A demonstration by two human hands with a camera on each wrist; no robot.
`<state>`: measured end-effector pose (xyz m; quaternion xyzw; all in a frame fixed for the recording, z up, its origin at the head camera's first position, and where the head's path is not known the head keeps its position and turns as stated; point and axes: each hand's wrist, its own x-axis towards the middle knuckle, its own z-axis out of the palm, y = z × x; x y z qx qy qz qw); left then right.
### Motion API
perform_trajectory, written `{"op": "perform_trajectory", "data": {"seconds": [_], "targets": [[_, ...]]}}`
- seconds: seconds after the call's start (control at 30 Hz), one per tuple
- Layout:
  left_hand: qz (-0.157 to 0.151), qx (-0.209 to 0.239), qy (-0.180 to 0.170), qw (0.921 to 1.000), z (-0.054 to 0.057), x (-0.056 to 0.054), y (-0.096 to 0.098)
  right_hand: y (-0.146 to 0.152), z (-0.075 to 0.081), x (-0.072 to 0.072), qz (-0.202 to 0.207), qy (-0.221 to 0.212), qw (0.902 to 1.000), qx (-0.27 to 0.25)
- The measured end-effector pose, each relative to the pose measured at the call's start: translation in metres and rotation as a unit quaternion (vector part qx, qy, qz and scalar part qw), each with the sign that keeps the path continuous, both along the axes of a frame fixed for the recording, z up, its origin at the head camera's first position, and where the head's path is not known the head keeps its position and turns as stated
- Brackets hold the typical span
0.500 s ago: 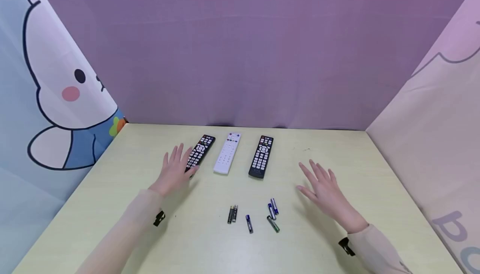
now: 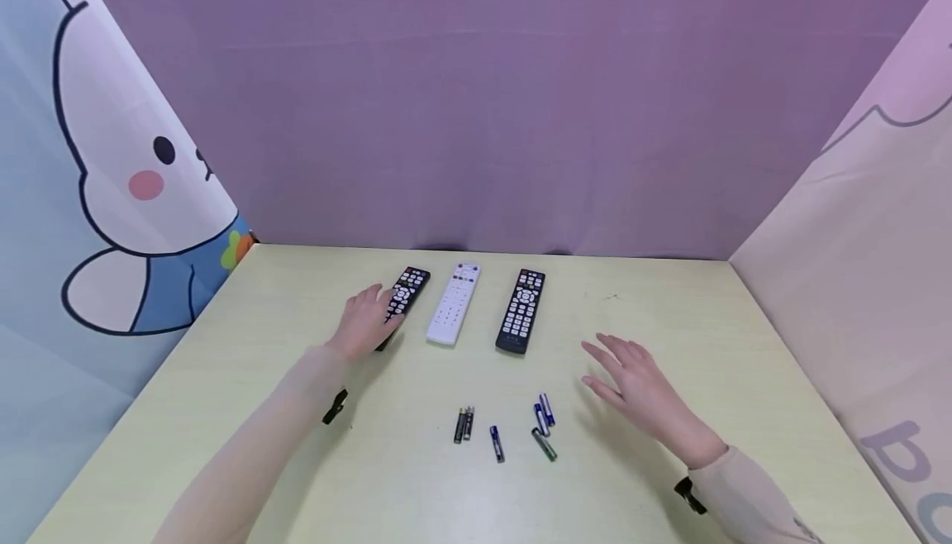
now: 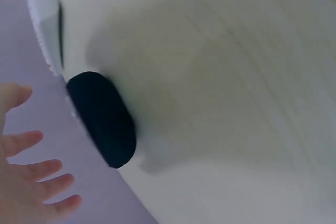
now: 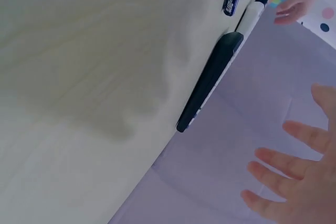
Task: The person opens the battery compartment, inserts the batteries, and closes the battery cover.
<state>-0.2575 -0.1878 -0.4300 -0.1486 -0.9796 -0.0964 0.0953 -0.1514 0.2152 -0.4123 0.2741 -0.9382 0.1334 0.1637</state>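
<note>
My left hand (image 2: 362, 322) is over the left black remote control (image 2: 408, 286), covering part of its lower half. In the left wrist view, the fingers (image 3: 39, 169) are spread and apart from that remote's dark end (image 3: 102, 119). A white remote control (image 2: 453, 304) and another black remote control (image 2: 521, 312) lie to the right, buttons up. My right hand (image 2: 638, 387) hovers above the table with its fingers loosely extended, holding nothing. Left of it lie two blue batteries (image 2: 541, 419) and a green battery (image 2: 545, 445).
Two dark batteries (image 2: 464, 426) lie side by side near the middle of the table (image 2: 387, 461), with a single blue battery (image 2: 497, 444) beside them. A purple curtain (image 2: 476, 114) closes off the back; printed cloths hang at left and right.
My left hand has moved slightly right, further over the left black remote, and its fingers look more bent. The right hand has lowered a little and shifted left.
</note>
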Motion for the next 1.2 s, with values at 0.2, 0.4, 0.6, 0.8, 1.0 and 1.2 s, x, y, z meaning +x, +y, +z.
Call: {"op": "perform_trajectory", "data": {"seconds": [0.2, 0.4, 0.6, 0.8, 1.0, 1.2], "targets": [[0.018, -0.027, -0.016, 0.9994, -0.009, -0.010, 0.001, -0.004, -0.003, 0.003, 0.023, 0.010, 0.9996, -0.013], [0.031, -0.044, -0.034, 0.9980, -0.013, -0.016, 0.004, -0.006, -0.006, 0.004, 0.055, 0.044, 0.9972, -0.025], [0.039, -0.054, -0.055, 0.9963, -0.017, -0.021, 0.008, -0.007, -0.007, 0.006, 0.050, 0.029, 0.9982, -0.015], [0.055, -0.043, -0.065, 0.9954, -0.015, -0.023, 0.011, -0.009, -0.008, 0.007, 0.046, 0.025, 0.9986, -0.006], [0.078, -0.024, -0.097, 0.9920, -0.013, -0.028, 0.014, -0.011, -0.009, 0.009, 0.043, 0.020, 0.9989, 0.002], [0.089, -0.013, -0.112, 0.9896, -0.012, -0.034, 0.013, -0.013, -0.008, 0.010, 0.041, 0.014, 0.9990, 0.009]]}}
